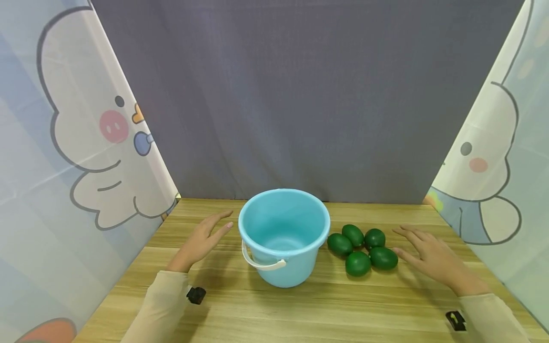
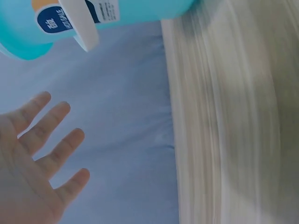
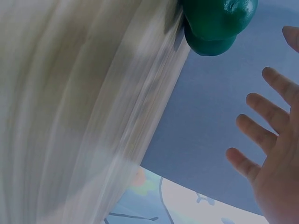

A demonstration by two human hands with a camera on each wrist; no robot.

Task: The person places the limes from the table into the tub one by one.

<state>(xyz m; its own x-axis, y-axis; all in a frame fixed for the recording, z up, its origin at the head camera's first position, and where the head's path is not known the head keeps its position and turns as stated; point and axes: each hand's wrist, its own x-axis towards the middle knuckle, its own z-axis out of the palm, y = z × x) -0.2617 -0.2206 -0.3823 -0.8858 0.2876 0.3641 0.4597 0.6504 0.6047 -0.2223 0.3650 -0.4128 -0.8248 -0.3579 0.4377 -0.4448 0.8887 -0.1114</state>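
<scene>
A light blue bucket (image 1: 285,267) stands upright on the table, its white handle (image 1: 263,266) hanging down at the front left. To its right lie several dark green, avocado-like fruits (image 1: 358,263) in a loose cluster. My left hand (image 1: 200,242) hovers left of the bucket, fingers spread and holding nothing; in the left wrist view the palm and fingers (image 2: 39,135) show apart from the bucket. On the other side, my right hand (image 1: 433,255) is just right of the fruits, its fingers extended toward them. The right wrist view shows those fingers (image 3: 264,112) spread with nothing between them.
The wooden table (image 1: 274,319) runs back to a grey cloth (image 1: 291,105) hanging behind it. Cartoon-printed curtains (image 1: 25,157) flank both sides. A small black device (image 1: 196,295) sits at the left wrist and another one (image 1: 455,320) at the right wrist.
</scene>
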